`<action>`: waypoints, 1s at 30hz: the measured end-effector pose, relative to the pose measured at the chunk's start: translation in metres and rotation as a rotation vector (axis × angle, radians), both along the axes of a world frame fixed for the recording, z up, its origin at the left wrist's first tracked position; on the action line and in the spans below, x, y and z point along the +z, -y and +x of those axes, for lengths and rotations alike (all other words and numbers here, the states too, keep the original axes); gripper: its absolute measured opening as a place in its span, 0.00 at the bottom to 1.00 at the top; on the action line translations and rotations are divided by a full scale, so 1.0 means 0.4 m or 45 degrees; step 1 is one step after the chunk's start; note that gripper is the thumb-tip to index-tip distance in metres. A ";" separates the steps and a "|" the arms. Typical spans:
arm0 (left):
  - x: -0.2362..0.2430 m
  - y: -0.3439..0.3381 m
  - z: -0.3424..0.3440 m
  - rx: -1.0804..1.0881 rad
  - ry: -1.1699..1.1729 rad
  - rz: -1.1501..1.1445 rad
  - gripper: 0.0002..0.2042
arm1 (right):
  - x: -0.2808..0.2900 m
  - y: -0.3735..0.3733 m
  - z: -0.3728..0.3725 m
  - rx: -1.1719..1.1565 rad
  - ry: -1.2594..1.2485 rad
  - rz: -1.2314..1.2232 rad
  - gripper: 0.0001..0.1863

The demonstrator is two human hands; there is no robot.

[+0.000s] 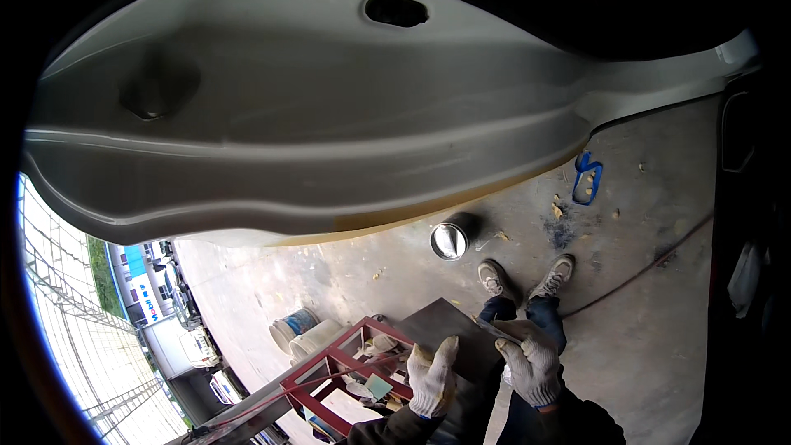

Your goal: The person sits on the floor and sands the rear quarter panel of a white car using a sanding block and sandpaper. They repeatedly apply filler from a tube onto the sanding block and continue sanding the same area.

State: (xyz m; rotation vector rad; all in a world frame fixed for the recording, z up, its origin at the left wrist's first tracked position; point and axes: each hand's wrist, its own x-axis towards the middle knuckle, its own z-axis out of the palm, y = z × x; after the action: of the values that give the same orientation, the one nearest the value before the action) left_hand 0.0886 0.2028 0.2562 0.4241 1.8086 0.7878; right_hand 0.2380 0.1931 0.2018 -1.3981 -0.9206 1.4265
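Note:
My left hand [432, 379], in a white knitted glove, is curled with the thumb raised. It overlaps the edge of a dark grey flat plate [445, 323]; what its fingers grip, if anything, is hidden. To its right, my gloved right hand [534, 372] is closed on a thin flat piece [493, 329], whose kind I cannot make out. A brownish sheet-like surface [519, 328] shows just beyond its fingers. Beside my left hand stands a red-framed cart [328, 360] with a green pad [378, 386] and several other pieces in its compartments.
A large grey moulded panel [305, 99] with an oval hole spans the space ahead. Below its edge stands an open metal can [449, 241]. Buckets [295, 323] stand left of my feet. A blue strap [586, 179] and a dark red hose [638, 269] lie on the floor.

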 end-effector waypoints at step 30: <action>0.085 -0.024 -0.044 -0.084 -0.192 0.455 0.06 | 0.124 -0.030 -0.104 -0.360 -0.409 -0.545 0.07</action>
State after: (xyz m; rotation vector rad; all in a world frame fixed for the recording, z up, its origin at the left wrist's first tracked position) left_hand 0.0710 0.2123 0.2903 0.7897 1.7830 1.0606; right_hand 0.1963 0.2050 0.2512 -1.4737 -0.2061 1.6211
